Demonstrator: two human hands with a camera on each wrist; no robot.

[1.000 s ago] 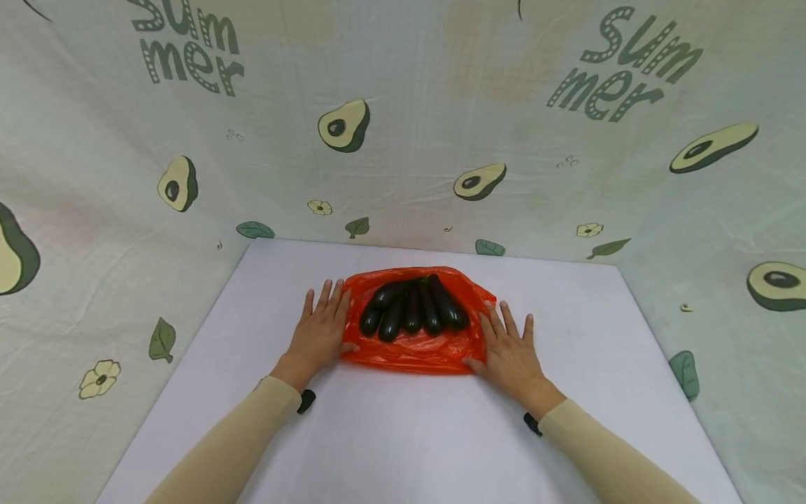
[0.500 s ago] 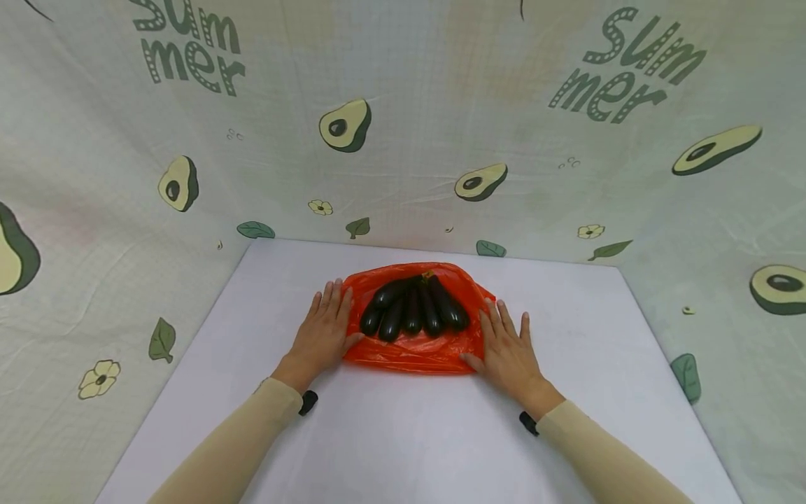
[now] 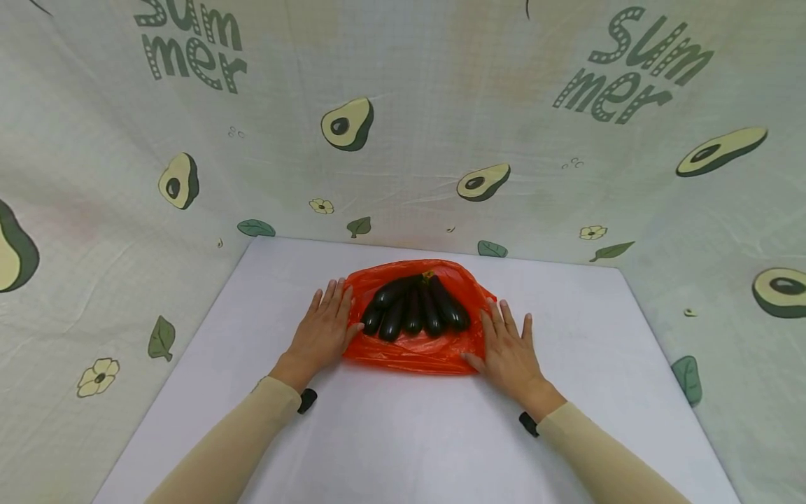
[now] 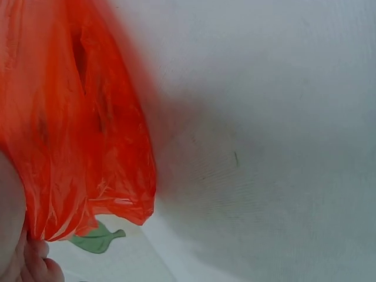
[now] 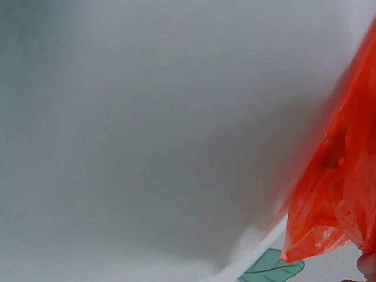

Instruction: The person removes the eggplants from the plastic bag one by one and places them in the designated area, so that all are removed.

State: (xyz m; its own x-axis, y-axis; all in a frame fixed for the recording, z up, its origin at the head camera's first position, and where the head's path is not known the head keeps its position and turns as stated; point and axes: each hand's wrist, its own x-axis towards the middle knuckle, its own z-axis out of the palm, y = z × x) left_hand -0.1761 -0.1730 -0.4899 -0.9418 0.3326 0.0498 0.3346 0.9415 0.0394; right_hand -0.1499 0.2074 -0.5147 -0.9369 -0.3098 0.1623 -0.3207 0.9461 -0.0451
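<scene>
A red plastic bag [image 3: 434, 360] lies spread on the white table, its mouth wide open toward the head camera. Several dark, glossy eggplants [image 3: 412, 318] lie fanned out inside it, stem ends together at the back. My left hand [image 3: 321, 336] rests along the bag's left edge, fingers stretched forward, thumb over the plastic near the leftmost eggplant. Along the right edge lies my right hand [image 3: 508, 353], fingers extended and thumb on the bag's front corner. Crumpled bag plastic [image 4: 117, 147] fills the left side of the left wrist view, and fingertips [image 5: 369, 267] touch it in the right wrist view.
The white table [image 3: 403, 434] reaches back to a hanging cloth [image 3: 403, 84] printed with avocados, leaves and lettering. The cloth also encloses both sides. A dark wrist strap [image 3: 307, 400] shows at the left cuff and another strap [image 3: 529, 423] at the right.
The bag's back rim has risen and opened slightly, showing more of the eggplants' stem ends. My left thumb has shifted up and inward over the bag's edge; the right hand has hardly moved.
</scene>
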